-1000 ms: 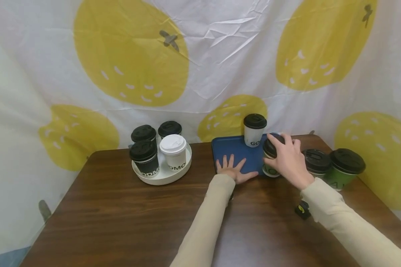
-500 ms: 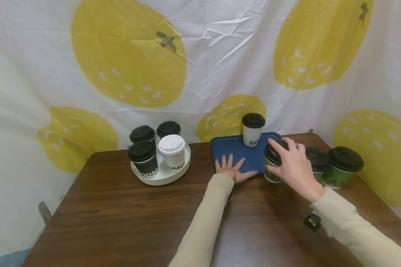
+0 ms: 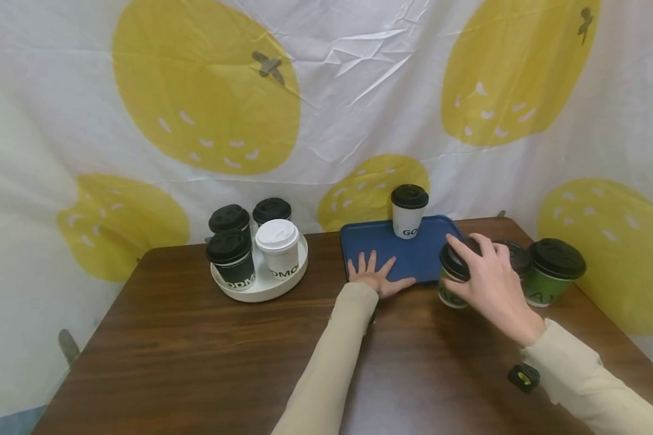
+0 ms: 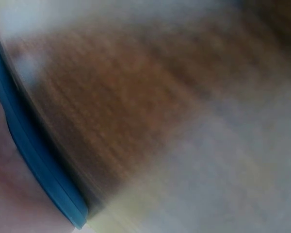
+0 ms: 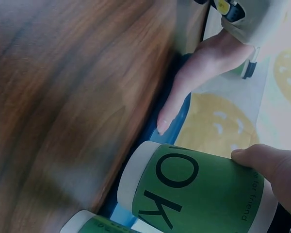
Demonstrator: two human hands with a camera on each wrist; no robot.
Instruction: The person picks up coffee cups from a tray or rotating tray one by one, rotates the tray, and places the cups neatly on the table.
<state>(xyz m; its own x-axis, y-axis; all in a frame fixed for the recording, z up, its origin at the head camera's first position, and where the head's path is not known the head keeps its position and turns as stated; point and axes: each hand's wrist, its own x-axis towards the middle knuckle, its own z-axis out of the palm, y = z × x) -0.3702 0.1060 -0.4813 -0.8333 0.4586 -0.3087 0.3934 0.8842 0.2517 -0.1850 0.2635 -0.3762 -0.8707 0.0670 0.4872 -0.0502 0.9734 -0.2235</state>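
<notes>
My right hand (image 3: pixel 490 281) holds a green paper coffee cup (image 3: pixel 450 291) with a black lid, thumb and fingers around its upper part. The cup is at the front right corner of the blue tray (image 3: pixel 359 241). In the right wrist view, the thumb presses the green cup (image 5: pixel 184 187) near its lid, and large dark letters show on its side. My left hand (image 3: pixel 378 281) lies with fingers spread at the tray's front edge. A white cup (image 3: pixel 408 222) with a black lid stands on the tray at the back.
At the right, a green cup (image 3: pixel 546 284) stands beside another black-lidded cup (image 3: pixel 517 257), partly hidden by my right hand. On the left, a round white tray (image 3: pixel 261 295) carries several lidded cups. A patterned cloth (image 3: pixel 326 121) hangs behind the brown table (image 3: pixel 196 344).
My right hand has moved right and nearer to me with the green cup, from over the blue tray's right side to its front right corner. The left hand keeps its place.
</notes>
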